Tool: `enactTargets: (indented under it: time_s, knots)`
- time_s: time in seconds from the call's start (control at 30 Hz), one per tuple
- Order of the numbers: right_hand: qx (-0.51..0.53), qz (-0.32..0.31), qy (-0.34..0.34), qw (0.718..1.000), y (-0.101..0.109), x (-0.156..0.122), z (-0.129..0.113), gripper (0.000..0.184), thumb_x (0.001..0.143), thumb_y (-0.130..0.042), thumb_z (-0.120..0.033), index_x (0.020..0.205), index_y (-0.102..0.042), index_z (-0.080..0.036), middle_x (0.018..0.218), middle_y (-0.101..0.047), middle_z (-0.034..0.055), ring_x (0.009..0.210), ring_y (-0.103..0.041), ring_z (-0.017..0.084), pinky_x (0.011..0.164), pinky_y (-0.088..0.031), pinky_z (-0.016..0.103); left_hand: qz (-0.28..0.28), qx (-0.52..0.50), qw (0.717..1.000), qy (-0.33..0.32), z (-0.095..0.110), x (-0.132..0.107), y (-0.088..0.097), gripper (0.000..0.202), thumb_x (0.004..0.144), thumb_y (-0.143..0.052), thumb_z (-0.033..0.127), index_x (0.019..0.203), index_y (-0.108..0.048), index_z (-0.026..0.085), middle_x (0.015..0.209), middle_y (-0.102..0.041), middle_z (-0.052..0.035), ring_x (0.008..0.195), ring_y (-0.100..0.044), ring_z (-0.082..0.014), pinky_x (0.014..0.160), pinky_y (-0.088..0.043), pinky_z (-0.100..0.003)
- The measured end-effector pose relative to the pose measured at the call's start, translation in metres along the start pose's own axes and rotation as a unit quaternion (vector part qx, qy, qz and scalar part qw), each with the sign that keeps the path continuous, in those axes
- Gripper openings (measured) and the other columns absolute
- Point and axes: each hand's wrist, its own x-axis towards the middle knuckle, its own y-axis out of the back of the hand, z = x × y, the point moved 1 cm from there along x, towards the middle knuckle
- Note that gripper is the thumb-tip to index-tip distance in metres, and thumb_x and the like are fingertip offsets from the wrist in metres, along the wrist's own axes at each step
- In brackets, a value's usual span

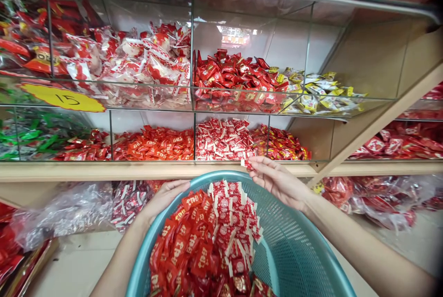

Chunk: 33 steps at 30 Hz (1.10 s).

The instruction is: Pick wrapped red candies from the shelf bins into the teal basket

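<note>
My left hand (169,195) grips the far left rim of a teal plastic basket (294,237), its fingers partly hidden by the rim. Pinched in my right hand (272,177) is a small red-and-white wrapped candy (247,162), held just above the basket's far rim, in front of the lower shelf. Inside the basket, orange-red wrapped candies (190,237) lie on the left. Red-and-white wrapped candies (233,223) lie beside them to the right, and darker red ones (242,283) sit at the near side.
Glass-fronted shelves hold compartments of candy, among them red-and-white candies (224,140) straight ahead and orange-red candies (159,144) to their left. A yellow price tag (64,97) marked 15 hangs on the glass. Below the shelf sit plastic bags (69,209) on the left and bagged candies (377,200) on the right.
</note>
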Motion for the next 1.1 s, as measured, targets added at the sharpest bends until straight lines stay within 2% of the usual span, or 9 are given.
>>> enactTargets:
  time_s: [0.1,0.17,0.23,0.3,0.4,0.47,0.63,0.8,1.1]
  knots:
    - [-0.092,-0.025,0.015,0.995,0.002,-0.001,0.011,0.035,0.071,-0.065,-0.029,0.101,-0.050,-0.020,0.084,-0.059,0.0009,0.072,-0.059,0.010,0.071,-0.052,0.027,0.000,0.002,1.000,0.004,0.000,0.000,0.000,0.037,0.071,-0.063,0.036,0.104,-0.065,0.019,0.091,-0.072,-0.0059,0.077,-0.065,-0.0213,0.077,-0.046,-0.034]
    - [-0.200,-0.033,0.062,0.977,0.002,0.001,0.018,0.037,0.070,-0.065,-0.031,0.102,-0.050,-0.019,0.079,-0.057,-0.0002,0.068,-0.056,0.011,0.065,-0.050,0.027,0.003,0.004,1.000,0.004,0.001,0.000,0.000,0.038,0.070,-0.064,0.037,0.104,-0.066,0.020,0.091,-0.072,-0.0059,0.078,-0.065,-0.0218,0.077,-0.047,-0.033]
    - [-0.333,-0.024,0.113,0.936,0.000,0.002,0.024,0.034,0.072,-0.062,-0.034,0.101,-0.051,-0.019,0.073,-0.055,-0.0016,0.062,-0.052,0.011,0.058,-0.047,0.027,0.006,0.006,1.000,0.000,0.001,0.000,0.000,0.037,0.069,-0.065,0.037,0.102,-0.067,0.021,0.092,-0.072,-0.0053,0.080,-0.065,-0.0216,0.077,-0.046,-0.032]
    - [-0.451,-0.012,0.154,0.879,-0.003,0.003,0.028,0.029,0.075,-0.059,-0.035,0.100,-0.054,-0.021,0.072,-0.054,-0.0012,0.060,-0.049,0.012,0.056,-0.044,0.028,0.008,0.006,1.000,-0.003,0.001,0.000,0.000,0.035,0.069,-0.065,0.037,0.100,-0.068,0.021,0.093,-0.071,-0.0044,0.082,-0.065,-0.0211,0.078,-0.046,-0.031]
    - [-0.548,-0.002,0.215,0.808,-0.009,0.004,0.032,0.023,0.077,-0.056,-0.035,0.097,-0.057,-0.022,0.086,-0.054,0.0034,0.076,-0.051,0.017,0.068,-0.043,0.031,0.003,0.002,1.000,-0.001,0.001,0.000,0.000,0.034,0.070,-0.064,0.036,0.101,-0.067,0.022,0.093,-0.071,-0.0042,0.083,-0.065,-0.0210,0.079,-0.046,-0.031]
    - [-0.577,0.013,0.242,0.780,-0.012,0.006,0.034,0.022,0.077,-0.057,-0.033,0.097,-0.059,-0.023,0.092,-0.052,0.0051,0.087,-0.049,0.020,0.074,-0.041,0.033,0.000,-0.001,1.000,0.001,0.002,-0.001,-0.001,0.034,0.070,-0.064,0.035,0.102,-0.067,0.021,0.092,-0.072,-0.0043,0.081,-0.065,-0.0204,0.078,-0.046,-0.031]
    - [-0.600,0.041,0.244,0.761,-0.015,0.013,0.042,0.021,0.077,-0.058,-0.031,0.097,-0.060,-0.024,0.089,-0.050,0.0051,0.087,-0.047,0.020,0.075,-0.040,0.034,-0.001,0.003,1.000,-0.001,0.004,-0.002,-0.001,0.031,0.072,-0.063,0.032,0.100,-0.068,0.020,0.090,-0.072,-0.0035,0.078,-0.065,-0.0169,0.073,-0.047,-0.026]
    - [-0.610,0.045,0.238,0.755,-0.017,0.017,0.048,0.024,0.074,-0.061,-0.029,0.097,-0.060,-0.023,0.089,-0.049,0.0045,0.086,-0.045,0.020,0.074,-0.039,0.033,-0.009,0.002,1.000,0.002,0.001,0.000,0.002,0.033,0.073,-0.062,0.033,0.104,-0.066,0.021,0.091,-0.072,-0.0035,0.080,-0.065,-0.0195,0.076,-0.047,-0.030]
    - [-0.623,0.050,0.245,0.741,-0.023,0.018,0.053,0.024,0.076,-0.060,-0.033,0.098,-0.062,-0.023,0.086,-0.050,0.0046,0.083,-0.047,0.019,0.070,-0.038,0.032,-0.017,-0.002,1.000,0.003,0.000,0.000,0.003,0.035,0.074,-0.061,0.033,0.106,-0.064,0.020,0.092,-0.072,-0.0043,0.081,-0.065,-0.0191,0.077,-0.046,-0.029]
